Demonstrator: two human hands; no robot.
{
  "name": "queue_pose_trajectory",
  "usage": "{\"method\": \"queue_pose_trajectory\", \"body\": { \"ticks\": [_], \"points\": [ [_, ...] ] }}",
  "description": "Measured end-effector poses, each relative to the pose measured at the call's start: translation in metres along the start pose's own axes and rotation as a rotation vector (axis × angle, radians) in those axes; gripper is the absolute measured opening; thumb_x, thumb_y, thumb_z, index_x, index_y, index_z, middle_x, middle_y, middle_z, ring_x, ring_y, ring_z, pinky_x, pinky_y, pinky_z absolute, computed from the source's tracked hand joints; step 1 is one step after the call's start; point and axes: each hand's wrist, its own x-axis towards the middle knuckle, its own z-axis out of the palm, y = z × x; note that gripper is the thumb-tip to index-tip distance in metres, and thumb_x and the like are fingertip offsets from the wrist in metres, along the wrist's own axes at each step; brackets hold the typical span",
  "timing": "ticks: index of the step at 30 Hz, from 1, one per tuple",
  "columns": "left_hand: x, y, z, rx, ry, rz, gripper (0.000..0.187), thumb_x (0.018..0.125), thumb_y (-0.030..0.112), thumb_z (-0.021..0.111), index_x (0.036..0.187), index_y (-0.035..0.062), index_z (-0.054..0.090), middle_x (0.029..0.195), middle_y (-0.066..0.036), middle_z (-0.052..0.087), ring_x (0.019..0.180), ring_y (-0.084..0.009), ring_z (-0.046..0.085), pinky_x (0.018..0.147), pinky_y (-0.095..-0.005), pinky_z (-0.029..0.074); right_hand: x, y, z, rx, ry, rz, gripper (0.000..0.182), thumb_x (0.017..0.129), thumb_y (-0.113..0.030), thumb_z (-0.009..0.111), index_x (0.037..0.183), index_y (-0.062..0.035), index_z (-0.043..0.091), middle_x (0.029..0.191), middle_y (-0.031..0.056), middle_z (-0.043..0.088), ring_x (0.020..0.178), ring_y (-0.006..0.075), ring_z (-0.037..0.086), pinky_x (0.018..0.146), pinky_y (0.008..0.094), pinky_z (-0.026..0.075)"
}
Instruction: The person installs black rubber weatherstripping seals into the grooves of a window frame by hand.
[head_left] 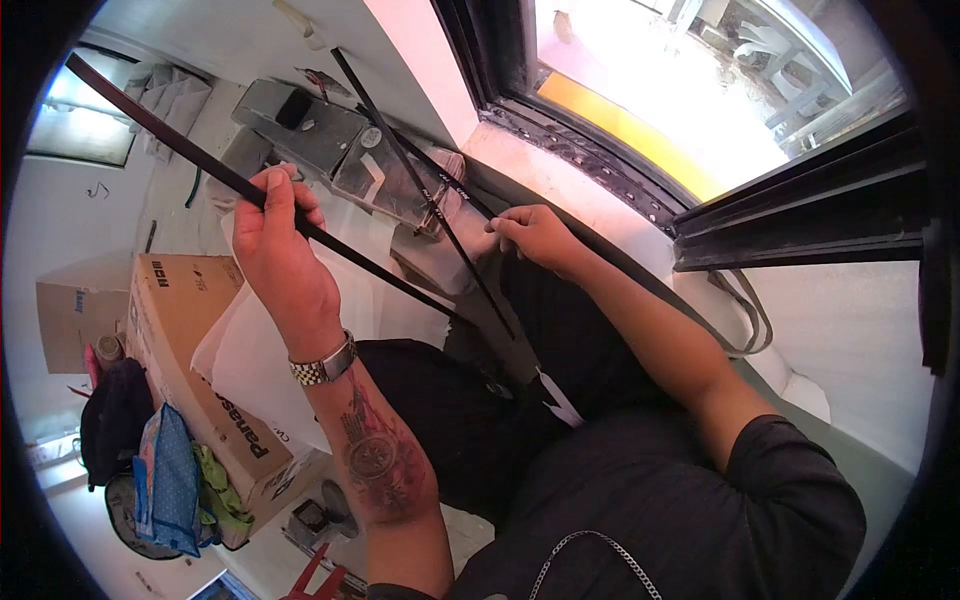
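My left hand (285, 255) is closed around a long, thin black strip (370, 265), thumb pressed over it. That strip runs slanting from the upper left down toward my lap. My right hand (535, 238) pinches the near end of a second black strip (458, 187) with small pale print. Between my hands, a third black strip (455, 240) slants down past the second one, crossing it in this view. A white pointed piece (559, 398) lies at my lap.
Ahead are a grey case (265, 110) and a dusty clear-lidded box (395, 180). A dark-framed window (590, 155) opens on the right, with a looped strap (755, 320) below. At left stand a large cardboard box (190, 350), a blue bag (168, 480) and a black bag (115, 420).
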Motion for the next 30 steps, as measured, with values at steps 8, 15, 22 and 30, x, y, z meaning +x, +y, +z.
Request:
{"method": "queue_pose_trajectory", "body": {
  "ticks": [8, 15, 22, 30],
  "points": [
    [0.0, -0.002, -0.001, -0.018, -0.021, 0.01, 0.023, 0.104, 0.023, 0.06, 0.111, 0.0013, 0.062, 0.081, -0.003, 0.056, 0.071, -0.0123, 0.05, 0.066, -0.026, 0.042, 0.001, 0.003, -0.002, 0.03, -0.022, 0.034, 0.033, 0.099, -0.03, 0.062, 0.104, -0.0004, 0.077, 0.072, 0.0039, 0.064, 0.061, 0.0117, 0.056, 0.061, 0.0294, 0.046],
    [-0.001, 0.0, 0.002, 0.005, 0.006, -0.012, 0.022, 0.104, 0.023, 0.06, 0.111, 0.0013, 0.062, 0.082, -0.003, 0.056, 0.071, -0.0117, 0.05, 0.067, -0.0255, 0.042, -0.005, -0.002, -0.007, 0.031, 0.032, 0.056, 0.034, 0.1, -0.031, 0.062, 0.106, 0.0007, 0.073, 0.079, 0.005, 0.067, 0.069, 0.0122, 0.058, 0.065, 0.0296, 0.047],
    [-0.001, -0.002, 0.002, -0.01, -0.023, -0.011, 0.022, 0.104, 0.022, 0.059, 0.111, 0.0011, 0.062, 0.082, -0.003, 0.057, 0.071, -0.0114, 0.05, 0.066, -0.0253, 0.042, -0.004, -0.007, -0.018, 0.058, 0.175, -0.034, 0.032, 0.102, -0.034, 0.061, 0.096, -0.0035, 0.068, 0.082, 0.0022, 0.063, 0.068, 0.01, 0.053, 0.066, 0.0267, 0.045],
    [-0.001, -0.002, 0.002, -0.001, -0.025, 0.006, 0.022, 0.104, 0.021, 0.059, 0.112, 0.0003, 0.061, 0.082, -0.003, 0.057, 0.072, -0.0114, 0.05, 0.066, -0.0256, 0.043, -0.014, -0.025, -0.021, 0.064, 0.233, -0.083, 0.041, 0.104, -0.034, 0.057, 0.083, 0.001, 0.065, 0.071, 0.0057, 0.063, 0.068, 0.0133, 0.056, 0.066, 0.0318, 0.046]
  ]
}}
